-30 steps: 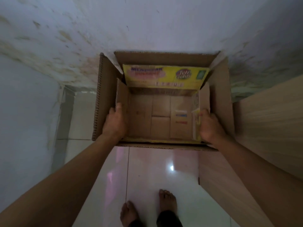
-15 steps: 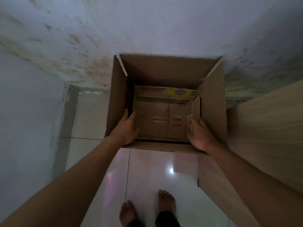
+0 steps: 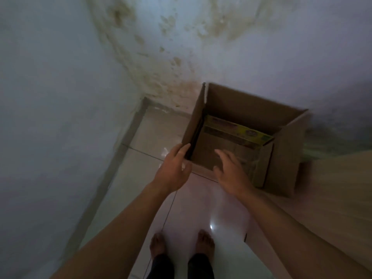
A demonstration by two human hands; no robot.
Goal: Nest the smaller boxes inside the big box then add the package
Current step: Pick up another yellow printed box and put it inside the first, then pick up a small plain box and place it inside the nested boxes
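A big brown cardboard box [image 3: 285,158] stands open on the tiled floor against the wall. Inside it sits a smaller box [image 3: 239,131] with a yellow printed flap, its own top open. My left hand [image 3: 174,168] hovers at the big box's near-left corner, fingers spread and holding nothing. Over the near edge of the big box my right hand [image 3: 231,172] is also empty, its fingers apart above the smaller box. No package is in view.
A stained wall [image 3: 181,47] runs behind the box and meets another wall [image 3: 50,117] on the left. A wooden panel [image 3: 332,198] lies along the right. My bare feet [image 3: 181,246] stand on glossy white tiles [image 3: 201,208] just below the hands.
Both hands have let go of the smaller box, which now rests low inside the big box, and pulled back toward me. The view has swung left.
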